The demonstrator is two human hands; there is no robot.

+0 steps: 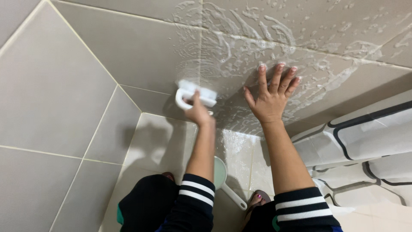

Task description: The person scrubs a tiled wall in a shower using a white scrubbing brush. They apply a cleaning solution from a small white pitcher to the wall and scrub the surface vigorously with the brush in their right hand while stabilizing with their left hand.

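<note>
1. At the far left, the grey wall tiles (56, 94) are sitting dry, split by pale grout lines running down toward the corner.
2. My left hand (198, 112) is closing around the looped handle of a white scrub brush (195, 95), fingers wrapped fully round it, and I am pressing its bristle side against the tiled wall just left of the soapy patch.
3. The soap suds (240, 47) are spreading in streaks and swirls across the tiles above and between my two hands.
4. My right hand (271, 96) is lying open, gripping nothing, with the palm flat against the wet wall and the fingers splayed upward into the foam, just beside the brush but not touching it.
5. Lower down, a pale dipper with a long white handle (225, 182) is resting on the wet floor between my sleeves, which are showing dark fabric with white stripes at the cuffs.
6. At the right edge, a white shower curtain with dark lines (365, 141) is hanging bunched beside my right forearm.
</note>
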